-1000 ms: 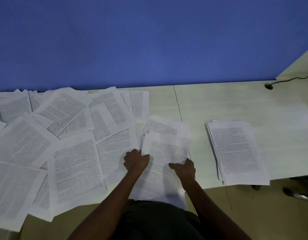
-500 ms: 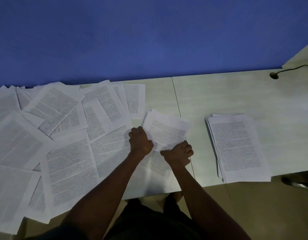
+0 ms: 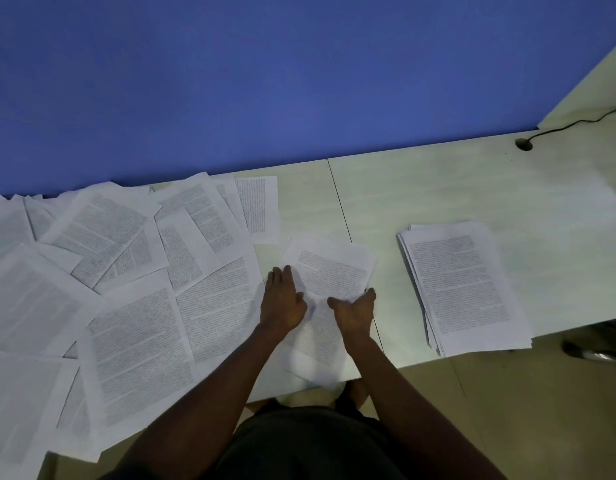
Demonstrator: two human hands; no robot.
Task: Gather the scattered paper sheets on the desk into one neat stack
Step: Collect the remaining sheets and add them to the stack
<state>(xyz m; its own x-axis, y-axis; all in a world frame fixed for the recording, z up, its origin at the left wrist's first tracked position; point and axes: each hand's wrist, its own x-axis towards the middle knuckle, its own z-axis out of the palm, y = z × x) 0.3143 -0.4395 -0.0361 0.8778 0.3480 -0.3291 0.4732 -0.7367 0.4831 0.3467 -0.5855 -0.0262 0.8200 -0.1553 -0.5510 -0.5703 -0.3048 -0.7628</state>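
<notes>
Several printed paper sheets [image 3: 137, 327] lie scattered and overlapping over the left half of the pale desk [image 3: 438, 188]. A small bundle of sheets [image 3: 329, 271] lies in the middle, near the desk's front edge. My left hand [image 3: 282, 299] presses on the bundle's left side with fingers flat. My right hand [image 3: 355, 310] grips its right edge, fingers curled under the paper. To the right lies a roughly squared stack of sheets [image 3: 462, 285], apart from both hands.
A blue wall [image 3: 265, 81] backs the desk. A cable hole [image 3: 524, 144] with a black cord sits at the far right. A seam [image 3: 337, 199] splits the desk top. Floor shows below the front edge, with a chair base [image 3: 594, 351] at right.
Both hands slid up the bundle, from its lower part to the middle. The upper sheet has shifted and lies more in line with the one beneath.
</notes>
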